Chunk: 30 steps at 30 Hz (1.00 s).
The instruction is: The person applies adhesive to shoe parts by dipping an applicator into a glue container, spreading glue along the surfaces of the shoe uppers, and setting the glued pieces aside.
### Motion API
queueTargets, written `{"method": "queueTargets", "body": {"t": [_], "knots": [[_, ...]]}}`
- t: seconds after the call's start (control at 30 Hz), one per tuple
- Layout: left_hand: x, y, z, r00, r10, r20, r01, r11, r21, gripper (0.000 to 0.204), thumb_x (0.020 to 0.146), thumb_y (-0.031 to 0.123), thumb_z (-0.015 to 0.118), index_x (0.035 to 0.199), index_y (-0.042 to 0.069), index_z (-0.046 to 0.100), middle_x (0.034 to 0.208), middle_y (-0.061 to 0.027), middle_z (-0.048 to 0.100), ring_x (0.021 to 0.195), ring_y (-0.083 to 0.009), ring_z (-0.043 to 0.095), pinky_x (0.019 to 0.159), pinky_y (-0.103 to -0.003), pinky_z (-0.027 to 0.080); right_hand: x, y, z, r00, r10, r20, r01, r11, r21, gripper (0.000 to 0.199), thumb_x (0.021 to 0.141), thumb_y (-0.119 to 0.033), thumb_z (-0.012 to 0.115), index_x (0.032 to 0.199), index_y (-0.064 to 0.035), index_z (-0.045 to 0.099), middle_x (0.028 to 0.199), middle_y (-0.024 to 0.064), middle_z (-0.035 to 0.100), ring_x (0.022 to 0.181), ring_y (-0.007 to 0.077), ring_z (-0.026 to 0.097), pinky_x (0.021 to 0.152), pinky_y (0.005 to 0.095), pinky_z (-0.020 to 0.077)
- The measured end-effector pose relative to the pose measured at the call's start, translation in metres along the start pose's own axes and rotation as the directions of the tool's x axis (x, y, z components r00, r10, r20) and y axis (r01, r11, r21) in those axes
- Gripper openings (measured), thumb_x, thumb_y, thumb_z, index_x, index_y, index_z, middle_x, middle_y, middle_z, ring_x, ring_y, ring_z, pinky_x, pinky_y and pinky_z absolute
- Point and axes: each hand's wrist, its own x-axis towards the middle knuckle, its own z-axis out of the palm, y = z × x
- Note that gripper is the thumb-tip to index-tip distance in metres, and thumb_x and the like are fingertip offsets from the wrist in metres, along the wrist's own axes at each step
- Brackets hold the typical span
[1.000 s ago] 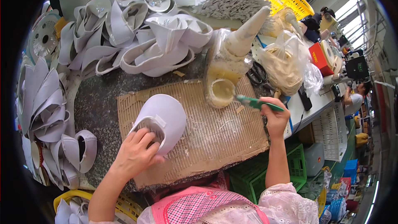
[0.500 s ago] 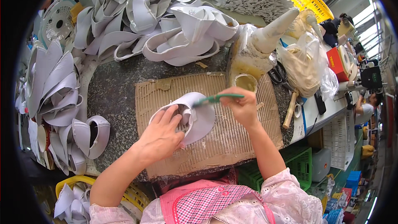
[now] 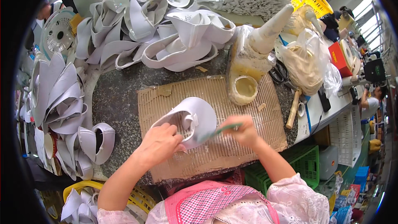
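On the corrugated cardboard (image 3: pixel 265 141) rests a white, curved shoe upper (image 3: pixel 200 108) with an open middle. My left hand (image 3: pixel 162 144) pinches its lower left edge, fingers closed over the rim. My right hand (image 3: pixel 242 130) is closed around a green-handled brush (image 3: pixel 222 130); its head, blurred by motion, lies against the upper's lower right side. Beyond the hands stands a crusted yellowish pot (image 3: pixel 245 89) with a round mouth and a tall pale cone beside it, likely for glue.
White uppers are piled at the back (image 3: pixel 182 47) and left (image 3: pixel 62 95). Scissors (image 3: pixel 278 72), a wooden-handled tool (image 3: pixel 293 110) and a plastic bag (image 3: pixel 304 64) lie right of the pot. A green crate (image 3: pixel 306 166) stands below the table's right edge; a yellow basket (image 3: pixel 139 199) sits lower left.
The brush has moved down from the upper's top edge to its lower right side, with my right hand lower. My left hand has shifted slightly down, from over the opening to the rim.
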Motion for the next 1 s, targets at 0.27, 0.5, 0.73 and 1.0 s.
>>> {"method": "queueTargets", "body": {"t": [0.27,0.5,0.73,1.0], "knots": [[-0.004,0.013,-0.036,0.911,-0.394,-0.124,0.229,0.732,-0.642,0.007,0.078,0.008,0.059,0.082,0.002,0.057,0.070,-0.0086,0.061,0.057,-0.0153,0.057,0.057,-0.023,0.044,0.015,-0.019,-0.080,0.796,-0.154,-0.586,-0.062,0.941,-0.332,0.006,0.070,0.005,0.061,0.076,0.0032,0.061,0.068,0.0105,0.061,0.057,0.0118,0.055,0.049,0.0243,0.0418],[-0.014,0.019,-0.013,0.677,-0.693,-0.249,0.090,0.413,-0.906,0.034,0.084,0.008,0.051,0.116,-0.002,0.042,0.079,-0.0063,0.060,0.064,-0.0072,0.053,0.058,-0.020,0.041,0.017,-0.037,-0.099,0.821,-0.353,-0.448,0.102,0.864,-0.494,0.008,0.067,0.003,0.064,0.074,-0.0002,0.062,0.062,0.0101,0.057,0.053,0.0199,0.055,0.050,0.0277,0.0414],[0.002,0.016,0.013,0.811,-0.581,-0.063,-0.016,0.085,-0.996,0.051,0.091,0.023,0.044,0.132,0.002,0.025,0.115,-0.0133,0.050,0.101,-0.0149,0.049,0.082,-0.027,0.040,-0.018,-0.024,-0.106,0.811,0.191,-0.553,-0.207,0.978,0.034,0.009,0.077,-0.005,0.062,0.076,0.0037,0.059,0.067,0.0068,0.056,0.052,0.0122,0.054,0.046,0.0223,0.0424],[-0.001,0.032,-0.017,0.910,-0.357,0.209,0.106,-0.287,-0.952,0.110,0.056,0.087,0.009,0.139,0.014,0.003,0.131,-0.0110,0.038,0.118,-0.0288,0.037,0.092,-0.052,0.029,0.031,-0.054,-0.012,0.959,-0.028,-0.283,0.098,0.967,0.237,0.010,0.072,0.005,0.063,0.081,0.0042,0.061,0.073,0.0091,0.061,0.060,0.0138,0.057,0.052,0.0236,0.0443]]}}
